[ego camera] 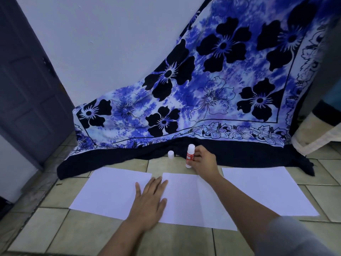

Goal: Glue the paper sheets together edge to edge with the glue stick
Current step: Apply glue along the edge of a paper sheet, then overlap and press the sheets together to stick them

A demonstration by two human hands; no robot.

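Paper sheets (193,200) on tiled floor (55,231)

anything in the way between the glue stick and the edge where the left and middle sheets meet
Only the left hand, lying flat across that join. Nothing else lies between the glue stick in the right hand and it.

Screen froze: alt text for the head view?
The right hand holds the glue stick upright beyond the middle sheet, one of three on a tiled floor. The left hand lies flat across the left sheet and middle sheet; the right sheet lies apart. Its cap stands nearby.
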